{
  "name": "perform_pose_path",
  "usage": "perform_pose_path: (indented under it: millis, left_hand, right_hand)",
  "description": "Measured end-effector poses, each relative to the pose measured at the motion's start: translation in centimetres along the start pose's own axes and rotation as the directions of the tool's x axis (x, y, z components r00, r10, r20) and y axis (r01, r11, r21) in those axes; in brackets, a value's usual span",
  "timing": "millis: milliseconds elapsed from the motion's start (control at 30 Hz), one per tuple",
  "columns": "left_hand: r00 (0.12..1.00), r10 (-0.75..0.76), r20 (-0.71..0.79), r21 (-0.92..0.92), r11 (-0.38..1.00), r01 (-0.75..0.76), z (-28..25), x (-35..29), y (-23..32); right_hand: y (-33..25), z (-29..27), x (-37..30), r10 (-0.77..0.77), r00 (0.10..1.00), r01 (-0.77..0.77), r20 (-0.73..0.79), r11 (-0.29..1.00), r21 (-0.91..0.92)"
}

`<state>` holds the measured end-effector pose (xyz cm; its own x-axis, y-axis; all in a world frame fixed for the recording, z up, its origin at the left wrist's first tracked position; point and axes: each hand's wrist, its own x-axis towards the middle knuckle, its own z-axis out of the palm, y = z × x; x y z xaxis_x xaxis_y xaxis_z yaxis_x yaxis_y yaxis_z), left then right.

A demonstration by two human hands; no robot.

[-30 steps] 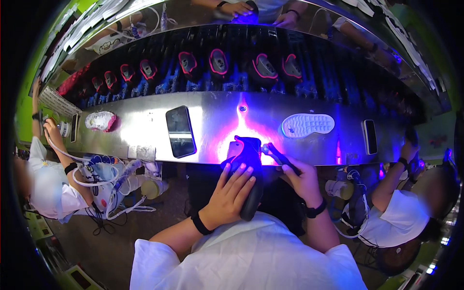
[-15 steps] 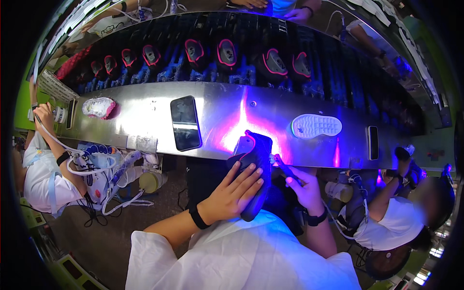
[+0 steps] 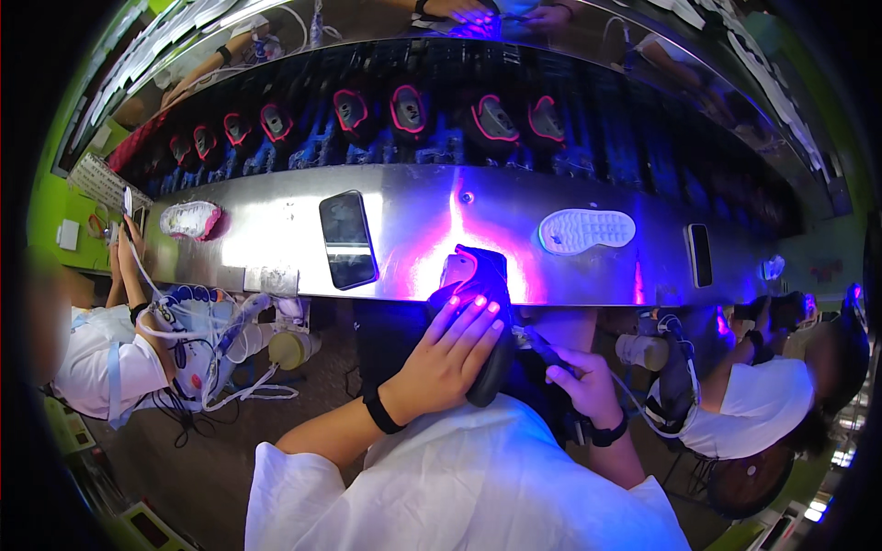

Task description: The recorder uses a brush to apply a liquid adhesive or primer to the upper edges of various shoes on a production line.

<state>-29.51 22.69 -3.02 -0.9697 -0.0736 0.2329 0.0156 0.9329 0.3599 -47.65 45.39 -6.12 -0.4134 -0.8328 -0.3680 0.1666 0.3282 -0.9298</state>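
Note:
A dark shoe point(image 3: 493, 268) with a pinkish-red collar edge stands tilted against the near table edge, in front of my body. My left hand point(image 3: 439, 365) holds it, fingers stretched across its side; the thumb is hidden. In my right hand point(image 3: 590, 386) is a slim dark-handled tool point(image 3: 544, 347) with a pale tip, just right of the shoe. Its exact kind is unclear. A gap shows between the tip and the shoe.
On the metal table point(image 3: 276, 220) lie a phone point(image 3: 348, 241), a white sole point(image 3: 586, 230), a white-and-pink shoe point(image 3: 190, 220) and another phone point(image 3: 700, 255). Behind runs a dark rack point(image 3: 588, 119) with several red-edged shoes. Co-workers sit left and right; hoses hang beside them.
My left fingers have moved slightly up the shoe into the violet light. The right hand and tool have shifted a little lower and away from the shoe. The left co-worker's hands have moved.

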Motion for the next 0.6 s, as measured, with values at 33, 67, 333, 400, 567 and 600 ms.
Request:
perform_pose_path:
  millis: [33,67,333,400,567,600]
  left_hand:
    - [1.000,-0.007,0.004,0.038,0.999,0.007,0.1,0.3,0.3]
    - [1.000,0.005,0.010,0.040,0.999,-0.005,0.0,0.7,0.8]
    - [0.986,-0.166,-0.036,0.006,0.986,0.166,-0.4,4.2,3.7]
    - [0.986,-0.163,-0.042,0.044,0.985,0.165,-0.2,4.9,4.1]
    - [0.977,-0.180,-0.118,0.072,0.979,0.189,0.2,7.0,5.1]
    - [0.976,-0.188,-0.109,0.072,0.978,0.197,0.1,7.5,5.4]
  right_hand:
    - [0.0,-0.1,-0.3,-0.003,1.000,0.003,-0.010,1.000,0.007]
    - [0.0,-0.3,-0.5,-0.017,1.000,0.017,-0.018,1.000,0.009]
    - [-0.4,-1.5,-1.6,-0.082,0.996,0.082,-0.023,0.996,0.021]
    - [-0.9,-1.6,-2.2,-0.067,0.997,0.069,-0.027,0.995,0.078]
    - [-0.6,-2.0,-4.0,-0.040,0.999,0.045,-0.035,0.986,0.159]
    - [-0.6,-2.1,-4.4,-0.037,0.998,0.045,-0.048,0.983,0.178]
